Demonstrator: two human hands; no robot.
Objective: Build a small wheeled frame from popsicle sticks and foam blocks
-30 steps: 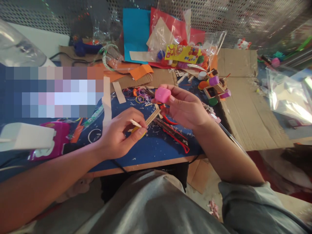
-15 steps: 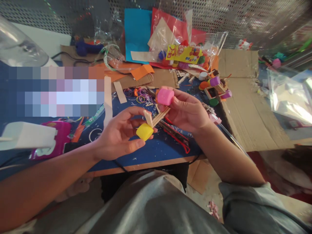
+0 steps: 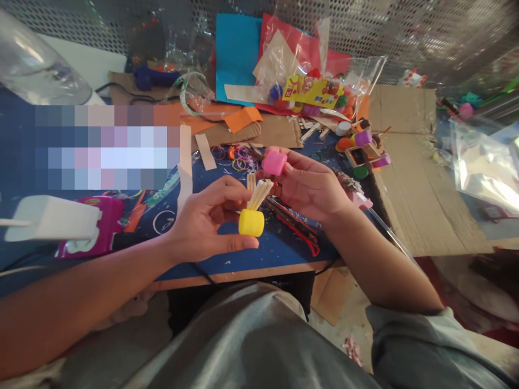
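Observation:
My left hand (image 3: 206, 221) is closed on a small model of thin pale wooden sticks (image 3: 259, 195) with a short yellow cylinder (image 3: 251, 223) at its near end. The sticks form two bundles that point away from me. In my right hand (image 3: 312, 186), a pink cylinder (image 3: 274, 162) of the same shape is pinched between thumb and fingers. It sits just beyond the stick ends, and I cannot tell whether it touches them. Under the hands lies a red and black cutter (image 3: 295, 227) on the blue table (image 3: 279, 254).
Rubber bands (image 3: 240, 163) and scraps lie behind my hands. At right stands another small stick model (image 3: 359, 156) with coloured cylinders, beside a cardboard sheet (image 3: 425, 205). A yellow-labelled bag (image 3: 314, 89) is at the back. At left are a white charger (image 3: 52, 219) and a pink power strip (image 3: 107, 221).
My left hand has turned the stick model, so its stick ends now point away from me and the yellow cylinder faces me. The right hand still holds the pink cylinder, nearly in place.

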